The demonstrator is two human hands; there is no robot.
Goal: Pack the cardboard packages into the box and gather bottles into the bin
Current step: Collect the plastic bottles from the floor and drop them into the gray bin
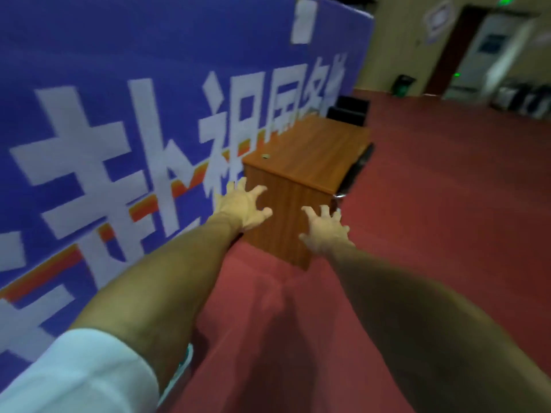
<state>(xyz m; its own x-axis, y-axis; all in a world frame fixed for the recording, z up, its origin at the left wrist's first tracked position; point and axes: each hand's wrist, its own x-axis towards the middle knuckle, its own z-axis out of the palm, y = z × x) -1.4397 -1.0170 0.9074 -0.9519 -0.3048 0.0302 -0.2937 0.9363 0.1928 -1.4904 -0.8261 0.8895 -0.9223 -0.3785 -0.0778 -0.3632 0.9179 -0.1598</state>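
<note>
Both my arms stretch forward in front of me, and the picture is blurred. My left hand (241, 205) has its fingers spread and holds nothing. Beside it, my right hand (326, 231) is spread the same way and is empty too. Both hands show in front of the near end of a brown wooden desk (310, 150). I cannot tell whether they touch it. No cardboard packages, box, bottles or bin appear in this view.
A large blue banner (134, 99) with white characters runs along the left, close to the desk. A small dark object (265, 156) lies on the desktop. Black chairs (351, 110) stand behind the desk. Red carpet (447, 189) spreads to the right toward a doorway (489, 52).
</note>
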